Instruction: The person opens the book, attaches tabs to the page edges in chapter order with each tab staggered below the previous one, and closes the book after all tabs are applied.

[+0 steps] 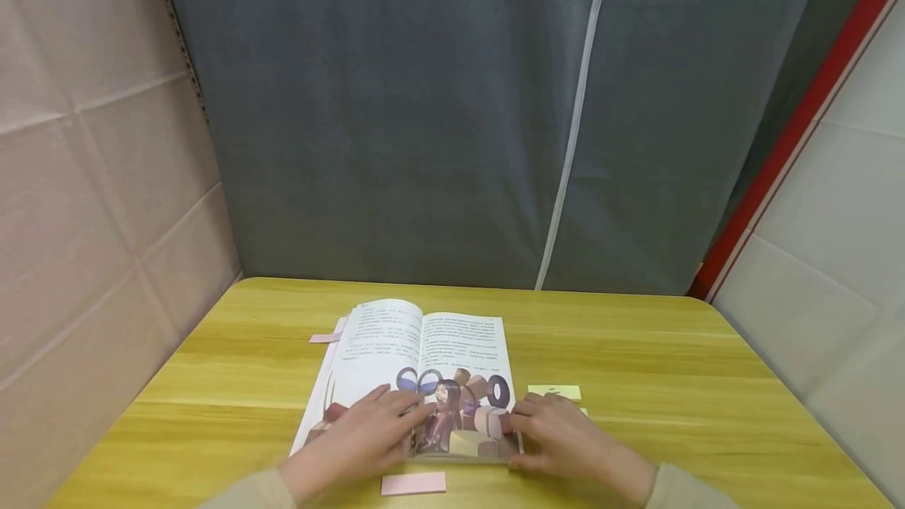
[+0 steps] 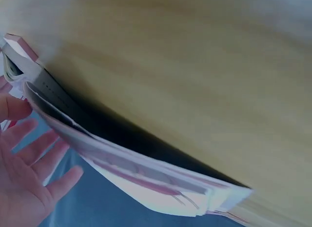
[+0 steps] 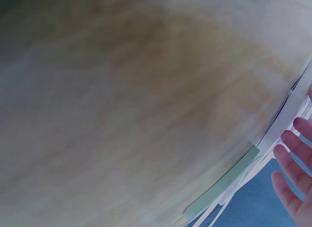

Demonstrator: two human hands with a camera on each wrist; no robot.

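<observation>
An open book (image 1: 463,344) lies on the table, with printed text above and a coloured picture across the lower part of the pages. My left hand (image 1: 360,432) rests over the lower left page near the spine, fingers spread. At the lower right edge of the book, my right hand (image 1: 562,434) touches the page margin with its fingertips. The left wrist view shows the left hand's fingers (image 2: 46,151) extended beside the book's bottom edge (image 2: 146,158). In the right wrist view, the right hand's fingers (image 3: 292,166) are fairly straight and separate beside the book.
A pink sticky-note pad (image 1: 413,484) lies just below the book. Yellow sticky notes (image 1: 555,392) sit beyond the right hand, beside the book. One pink tab (image 1: 325,338) sticks out at the left edge. Behind the wooden table (image 1: 672,383) hangs a grey curtain (image 1: 396,116).
</observation>
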